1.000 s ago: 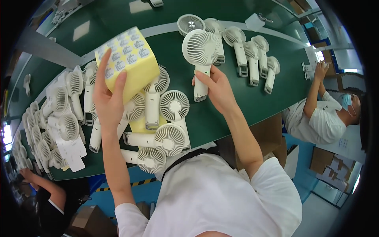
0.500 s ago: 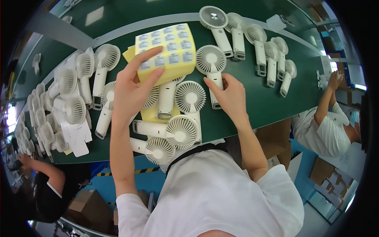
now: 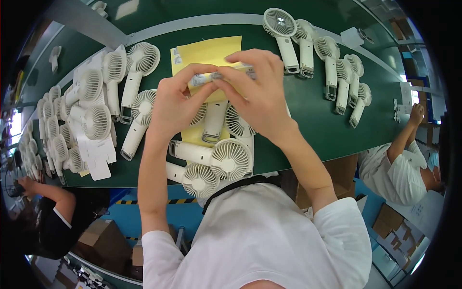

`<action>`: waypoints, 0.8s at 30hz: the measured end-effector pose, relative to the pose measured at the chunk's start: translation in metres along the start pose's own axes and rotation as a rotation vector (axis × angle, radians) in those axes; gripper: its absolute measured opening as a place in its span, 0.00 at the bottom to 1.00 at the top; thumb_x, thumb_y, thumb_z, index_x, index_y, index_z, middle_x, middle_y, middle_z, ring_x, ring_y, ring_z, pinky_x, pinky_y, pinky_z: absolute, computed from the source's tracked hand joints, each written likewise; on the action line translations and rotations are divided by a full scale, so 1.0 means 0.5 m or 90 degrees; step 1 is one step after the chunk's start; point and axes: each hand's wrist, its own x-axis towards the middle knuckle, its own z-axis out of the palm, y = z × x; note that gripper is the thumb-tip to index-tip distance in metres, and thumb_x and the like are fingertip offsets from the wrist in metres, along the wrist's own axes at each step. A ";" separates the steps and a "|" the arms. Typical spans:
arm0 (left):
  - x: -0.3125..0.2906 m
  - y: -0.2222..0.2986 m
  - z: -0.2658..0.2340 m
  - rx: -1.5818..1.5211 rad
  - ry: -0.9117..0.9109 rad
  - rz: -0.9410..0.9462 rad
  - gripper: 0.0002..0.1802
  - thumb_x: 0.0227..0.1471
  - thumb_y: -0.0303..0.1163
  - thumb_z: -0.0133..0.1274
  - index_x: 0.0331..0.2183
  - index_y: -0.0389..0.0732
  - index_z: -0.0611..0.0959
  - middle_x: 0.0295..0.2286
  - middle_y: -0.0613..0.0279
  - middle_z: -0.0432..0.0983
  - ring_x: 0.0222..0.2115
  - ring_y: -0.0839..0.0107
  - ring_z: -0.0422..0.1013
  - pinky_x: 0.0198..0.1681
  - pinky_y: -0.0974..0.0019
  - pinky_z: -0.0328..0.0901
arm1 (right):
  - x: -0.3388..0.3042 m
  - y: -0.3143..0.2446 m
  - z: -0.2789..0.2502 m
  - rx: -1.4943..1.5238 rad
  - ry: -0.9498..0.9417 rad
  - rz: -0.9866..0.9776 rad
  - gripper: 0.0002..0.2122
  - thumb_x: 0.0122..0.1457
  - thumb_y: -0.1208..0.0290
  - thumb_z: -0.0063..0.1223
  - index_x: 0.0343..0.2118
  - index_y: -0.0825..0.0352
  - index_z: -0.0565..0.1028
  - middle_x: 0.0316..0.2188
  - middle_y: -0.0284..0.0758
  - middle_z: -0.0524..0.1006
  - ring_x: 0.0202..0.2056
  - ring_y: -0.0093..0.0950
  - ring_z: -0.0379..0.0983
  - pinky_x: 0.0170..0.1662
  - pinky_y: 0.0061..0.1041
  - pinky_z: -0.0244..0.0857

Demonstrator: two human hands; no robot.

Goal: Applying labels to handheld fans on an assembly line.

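Head view showed both hands raised together over the green bench. The left hand and right hand each had a closed grip, thumb and fingertips pinched on opposite ends of a small whitish label strip, seemingly so it could be peeled or stretched flat. Just behind it, a yellow sheet lay flat on the bench, with a small white sticker at its left edge. White handheld fans lay beneath the hands, some resting on the sheet; another row of fans lay further right, and more crowded the left with white cards.
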 end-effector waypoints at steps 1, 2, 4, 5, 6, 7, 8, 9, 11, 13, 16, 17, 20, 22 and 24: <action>0.001 0.006 0.002 -0.033 0.007 0.008 0.15 0.52 0.30 0.64 0.43 0.42 0.84 0.28 0.66 0.82 0.15 0.87 0.61 0.18 0.79 0.54 | -0.002 0.000 0.004 0.022 0.013 -0.019 0.13 0.50 0.78 0.67 0.39 0.63 0.80 0.42 0.35 0.76 0.43 0.36 0.71 0.48 0.29 0.64; 0.001 0.012 0.003 -0.068 0.014 0.015 0.16 0.51 0.29 0.64 0.44 0.42 0.84 0.29 0.66 0.82 0.15 0.87 0.61 0.18 0.79 0.55 | -0.004 0.002 0.004 0.044 0.024 -0.038 0.12 0.51 0.79 0.66 0.38 0.63 0.80 0.41 0.36 0.76 0.42 0.36 0.71 0.47 0.28 0.65; -0.001 0.020 0.004 -0.054 0.027 0.011 0.16 0.51 0.28 0.65 0.44 0.42 0.84 0.30 0.65 0.83 0.16 0.87 0.62 0.19 0.79 0.57 | -0.012 0.003 -0.005 0.121 0.056 0.035 0.11 0.51 0.81 0.65 0.38 0.64 0.79 0.40 0.36 0.76 0.41 0.34 0.72 0.47 0.27 0.66; -0.001 0.021 0.003 -0.034 0.041 0.007 0.17 0.51 0.27 0.65 0.45 0.42 0.84 0.31 0.65 0.83 0.17 0.87 0.64 0.19 0.79 0.58 | -0.015 0.005 -0.009 0.203 0.091 0.107 0.10 0.52 0.82 0.64 0.37 0.66 0.79 0.39 0.36 0.76 0.40 0.33 0.72 0.46 0.25 0.67; 0.003 0.018 -0.002 -0.016 0.032 -0.033 0.18 0.52 0.28 0.64 0.46 0.42 0.84 0.33 0.64 0.83 0.21 0.86 0.69 0.24 0.79 0.63 | -0.008 0.036 -0.020 0.235 0.121 0.123 0.08 0.54 0.84 0.61 0.37 0.69 0.78 0.38 0.34 0.76 0.39 0.28 0.73 0.45 0.22 0.67; 0.005 0.014 0.000 -0.023 0.033 -0.040 0.18 0.52 0.28 0.64 0.46 0.42 0.84 0.33 0.64 0.83 0.21 0.86 0.69 0.24 0.79 0.63 | -0.007 0.060 -0.037 0.287 0.102 0.220 0.07 0.58 0.82 0.59 0.39 0.72 0.77 0.37 0.31 0.76 0.40 0.23 0.72 0.46 0.21 0.66; 0.007 0.014 -0.002 -0.055 0.065 -0.046 0.18 0.52 0.28 0.64 0.47 0.41 0.83 0.34 0.64 0.83 0.23 0.86 0.71 0.25 0.79 0.64 | -0.008 0.090 -0.053 0.333 0.034 0.299 0.06 0.59 0.80 0.58 0.39 0.72 0.76 0.37 0.30 0.76 0.40 0.21 0.72 0.46 0.20 0.66; 0.007 0.013 -0.005 -0.087 0.097 -0.053 0.18 0.53 0.28 0.64 0.47 0.41 0.83 0.34 0.64 0.83 0.25 0.85 0.72 0.27 0.80 0.65 | -0.008 0.119 -0.068 0.377 -0.036 0.378 0.05 0.60 0.79 0.58 0.39 0.71 0.76 0.38 0.30 0.75 0.40 0.20 0.72 0.46 0.20 0.66; 0.012 0.004 -0.003 -0.120 0.099 -0.064 0.19 0.54 0.29 0.63 0.48 0.41 0.82 0.35 0.63 0.82 0.27 0.86 0.72 0.29 0.81 0.65 | -0.025 0.171 -0.084 0.346 -0.155 0.401 0.05 0.61 0.77 0.58 0.38 0.70 0.76 0.37 0.29 0.74 0.38 0.19 0.71 0.45 0.19 0.65; 0.014 0.002 -0.005 -0.089 0.112 -0.068 0.19 0.54 0.29 0.63 0.48 0.42 0.82 0.35 0.65 0.82 0.26 0.86 0.71 0.28 0.81 0.64 | -0.039 0.194 -0.083 0.320 -0.274 0.421 0.05 0.61 0.76 0.58 0.37 0.70 0.76 0.37 0.28 0.74 0.37 0.18 0.69 0.43 0.18 0.65; 0.017 0.001 -0.008 -0.057 0.119 -0.077 0.18 0.54 0.29 0.63 0.48 0.42 0.83 0.35 0.67 0.81 0.25 0.88 0.69 0.27 0.82 0.62 | -0.046 0.207 -0.080 0.259 -0.312 0.351 0.04 0.60 0.75 0.59 0.35 0.68 0.76 0.34 0.27 0.72 0.32 0.18 0.66 0.39 0.17 0.62; 0.017 0.001 -0.008 -0.045 0.127 -0.074 0.18 0.54 0.29 0.63 0.48 0.42 0.83 0.35 0.67 0.81 0.24 0.89 0.68 0.26 0.82 0.62 | -0.044 0.209 -0.080 0.272 -0.316 0.357 0.04 0.60 0.75 0.59 0.34 0.69 0.76 0.33 0.27 0.72 0.31 0.18 0.64 0.38 0.17 0.61; 0.017 -0.004 -0.006 -0.072 0.136 -0.071 0.18 0.54 0.29 0.63 0.47 0.42 0.83 0.36 0.68 0.81 0.24 0.89 0.67 0.26 0.82 0.61 | -0.041 0.213 -0.080 0.277 -0.323 0.357 0.05 0.60 0.75 0.60 0.33 0.69 0.76 0.33 0.27 0.71 0.30 0.17 0.62 0.36 0.17 0.60; 0.017 -0.006 -0.009 -0.066 0.130 -0.077 0.17 0.54 0.29 0.63 0.47 0.42 0.83 0.36 0.68 0.80 0.24 0.89 0.68 0.25 0.82 0.61 | -0.041 0.214 -0.078 0.271 -0.325 0.352 0.05 0.59 0.75 0.60 0.33 0.69 0.76 0.33 0.27 0.71 0.30 0.17 0.62 0.35 0.17 0.60; 0.017 -0.005 -0.010 -0.059 0.124 -0.083 0.17 0.54 0.29 0.63 0.47 0.42 0.83 0.36 0.68 0.80 0.24 0.89 0.68 0.25 0.83 0.61 | -0.042 0.214 -0.076 0.282 -0.318 0.350 0.05 0.59 0.74 0.61 0.33 0.69 0.76 0.33 0.27 0.71 0.29 0.17 0.61 0.35 0.17 0.59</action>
